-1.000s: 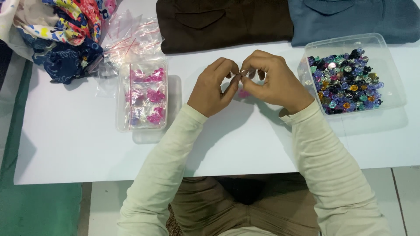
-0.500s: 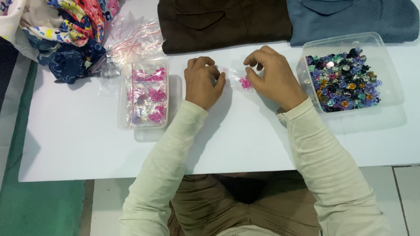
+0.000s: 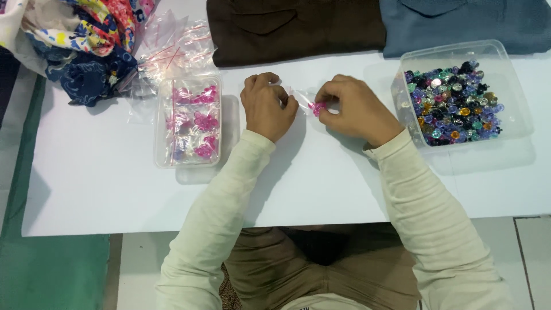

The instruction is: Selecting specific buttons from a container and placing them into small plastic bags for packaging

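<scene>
Both hands pinch 1 small clear plastic bag (image 3: pixel 303 101) between them, low over the white table (image 3: pixel 103 183). Left hand (image 3: pixel 267 106): fingers curled under, tips closed on the bag's left edge. Right hand (image 3: pixel 356 109): thumb and forefinger closed on the bag's right end, where a pink bead cluster (image 3: pixel 317 107) shows through the plastic. The bag spans the gap between the 2 hands, at the middle of the table, slightly toward its far side.

Nearest the camera: cream long sleeves (image 3: pixel 224 195) reaching in from the bottom edge, tan trousers under the table edge.

Left of the left hand, just beside it: a clear rectangular container (image 3: pixel 189 121) lying on the table, holding small bags filled with pink beads, stacked in about 3 rows. Its lid or a second tray appears to sit under it; cannot tell which.

Right of the right hand, near but apart: a clear open tub (image 3: pixel 505 86) with mixed beads (image 3: pixel 453 103) in blue, purple, green, black and amber, piled toward its left half.

Farther back left: loose heap of empty clear bags (image 3: pixel 172 46), touching the container's far end. Beyond that, a bundle of patterned cloth (image 3: pixel 74 40) at the table corner.

Far edge: folded brown garment (image 3: pixel 293 26), and a folded blue-grey garment (image 3: pixel 465 23) beside it.
</scene>
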